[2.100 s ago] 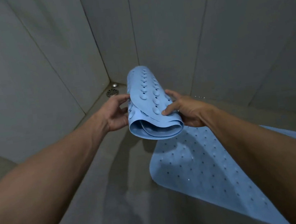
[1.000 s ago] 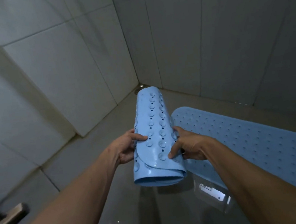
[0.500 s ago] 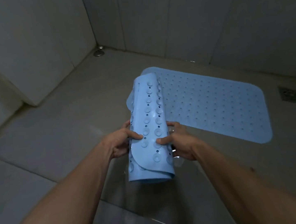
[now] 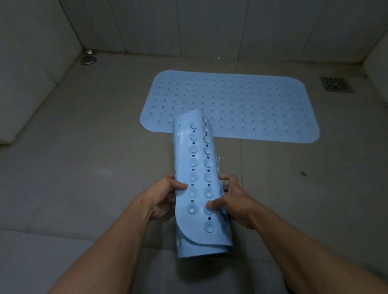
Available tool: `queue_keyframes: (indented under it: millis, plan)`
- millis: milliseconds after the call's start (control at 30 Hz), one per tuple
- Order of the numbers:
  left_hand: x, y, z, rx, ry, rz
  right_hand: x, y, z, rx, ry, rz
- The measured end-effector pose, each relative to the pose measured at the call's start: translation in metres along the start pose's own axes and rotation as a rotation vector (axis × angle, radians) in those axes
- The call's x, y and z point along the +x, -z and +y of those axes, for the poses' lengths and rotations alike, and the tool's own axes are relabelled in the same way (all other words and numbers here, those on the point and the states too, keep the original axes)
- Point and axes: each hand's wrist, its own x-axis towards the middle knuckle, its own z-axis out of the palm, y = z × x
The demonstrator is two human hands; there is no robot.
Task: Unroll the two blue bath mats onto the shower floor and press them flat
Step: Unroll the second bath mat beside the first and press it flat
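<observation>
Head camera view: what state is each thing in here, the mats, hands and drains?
Rolled blue bath mat: rolled up, suction cups outward, held in both hands.
Flat blue bath mat: unrolled, flat on the shower floor.
Left hand: gripping the roll's left side.
Right hand: gripping its right side.
Round drain: uncovered.
Square drain: uncovered.

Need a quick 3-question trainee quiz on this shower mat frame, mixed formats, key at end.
1. True or false: the flat mat already lies unrolled on the shower floor.
2. Of the left hand and right hand, which grips the rolled mat? A) left only B) right only C) both
3. Fill in: the rolled mat's outer face shows rows of ____ cups.
Key: 1 true; 2 C; 3 suction.
</observation>
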Motion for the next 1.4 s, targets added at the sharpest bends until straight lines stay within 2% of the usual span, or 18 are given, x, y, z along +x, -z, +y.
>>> queue_keyframes:
  millis: [133, 300, 400, 567, 633, 733, 867, 1033, 1133, 1267, 1400]
  plan:
    - [-0.004, -0.003, 0.004, 0.037, -0.013, 0.095, 0.01, -0.008, 0.011, 0.053, 0.051, 0.01]
    - [0.0, 0.006, 0.01, 0.09, 0.025, 0.147, 0.025, -0.021, 0.021, 0.107, 0.09, -0.069]
    - [0.003, 0.008, 0.009, 0.11, 0.063, 0.205, 0.03, -0.025, 0.022, 0.015, 0.067, -0.058]
    - [-0.001, 0.0, 0.01, 0.013, 0.069, 0.316, 0.025, -0.028, 0.008, -0.378, 0.043, 0.078]
    - [0.0, 0.002, 0.008, 0.045, 0.05, 0.334, 0.027, -0.03, 0.007, -0.452, 0.092, 0.062]
    - [0.003, 0.004, 0.004, 0.159, -0.004, 0.33, 0.024, -0.035, 0.004, -0.504, 0.112, 0.046]
    - [0.003, 0.003, -0.001, 0.325, -0.076, 0.371, 0.023, -0.038, -0.004, -0.568, 0.135, 0.187]
    - [0.012, 0.005, -0.004, 0.318, -0.121, 0.421, 0.027, -0.033, -0.004, -0.707, 0.218, 0.288]
    - [0.017, 0.007, -0.009, 0.325, -0.153, 0.444, 0.024, -0.028, 0.003, -0.669, 0.221, 0.314]
    - [0.014, 0.005, -0.015, 0.404, -0.222, 0.395, 0.021, -0.022, 0.01, -0.644, 0.21, 0.313]
    - [0.019, 0.004, -0.012, 0.634, -0.292, 0.529, 0.021, -0.014, 0.01, -0.76, 0.188, 0.324]
